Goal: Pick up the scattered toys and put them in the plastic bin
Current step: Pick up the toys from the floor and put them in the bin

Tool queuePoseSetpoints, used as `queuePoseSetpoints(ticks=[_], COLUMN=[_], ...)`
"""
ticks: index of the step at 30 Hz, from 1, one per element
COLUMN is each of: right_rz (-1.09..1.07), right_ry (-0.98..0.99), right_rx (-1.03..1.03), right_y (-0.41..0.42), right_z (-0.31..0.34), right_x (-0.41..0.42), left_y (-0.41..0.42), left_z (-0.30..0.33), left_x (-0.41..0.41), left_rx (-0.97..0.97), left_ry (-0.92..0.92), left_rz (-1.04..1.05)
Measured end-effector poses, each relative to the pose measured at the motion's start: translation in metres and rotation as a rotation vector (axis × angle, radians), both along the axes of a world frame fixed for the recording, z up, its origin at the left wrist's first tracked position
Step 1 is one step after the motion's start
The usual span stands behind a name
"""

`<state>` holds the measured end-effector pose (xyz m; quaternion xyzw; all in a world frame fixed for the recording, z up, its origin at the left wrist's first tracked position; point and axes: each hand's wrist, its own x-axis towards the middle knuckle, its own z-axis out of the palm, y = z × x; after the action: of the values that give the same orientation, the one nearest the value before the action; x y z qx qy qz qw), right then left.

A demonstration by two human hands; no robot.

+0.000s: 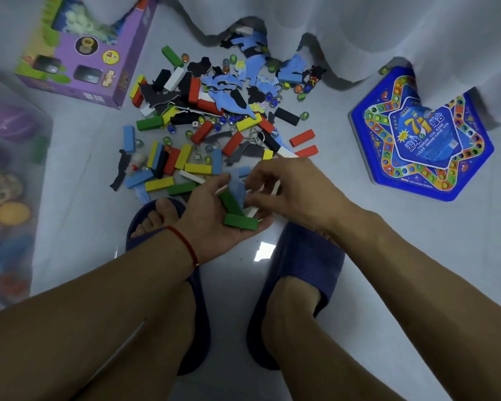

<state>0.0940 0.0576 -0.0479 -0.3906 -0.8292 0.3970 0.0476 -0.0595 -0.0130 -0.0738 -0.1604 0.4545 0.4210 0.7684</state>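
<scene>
Left hand (214, 215) palm up, fingers cupped around green blocks (237, 212) and a blue piece. Right hand (289, 189) fingers curled over them, grip unclear. Scattered toys (214, 111) heaped mid-floor; plastic bin (41, 125) at floor's left edge.

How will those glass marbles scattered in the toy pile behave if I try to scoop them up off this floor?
The glass marbles are round and glossy, so they would probably roll away at a nudge. The white floor looks smooth and shiny, offering little to stop them. Several sit wedged among the wooden blocks, which may hold those ones in place until the blocks are lifted.
</scene>
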Motion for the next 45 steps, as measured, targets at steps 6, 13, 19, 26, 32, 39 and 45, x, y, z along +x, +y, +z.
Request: queuePoseSetpoints(ticks=[6,13,19,26,32,39,45], right_rz=[-0.393,-0.366,-0.377,-0.432,-0.466,-0.62,-0.36], right_ry=[-0.285,-0.339,-0.364,-0.415,-0.308,-0.149,-0.025], right_rx=[0.212,0.214,0.209,0.171,0.144,-0.054,-0.244], right_y=[0.03,0.037,0.049,0.055,0.057,0.037,-0.001], right_z=[-0.047,-0.079,-0.083,-0.082,-0.074,-0.041,0.041], right_x=[0.012,0.012,0.011,0.007,0.019,0.043,0.01], left_y=[0.0,-0.008,-0.005,0.004,0.006,0.002,-0.027], left_z=[-0.01,-0.017,-0.018,-0.02,-0.02,0.0,0.047], left_x=[-0.018,-0.033,-0.034,-0.031,-0.033,-0.033,-0.037], left_rx=[0.012,0.017,0.027,0.034,0.035,0.02,0.027], left_ry=[0.082,0.132,0.128,0.118,0.141,0.157,0.133], left_rz=[0.022,0.044,0.076,0.054,0.054,0.07,0.078])
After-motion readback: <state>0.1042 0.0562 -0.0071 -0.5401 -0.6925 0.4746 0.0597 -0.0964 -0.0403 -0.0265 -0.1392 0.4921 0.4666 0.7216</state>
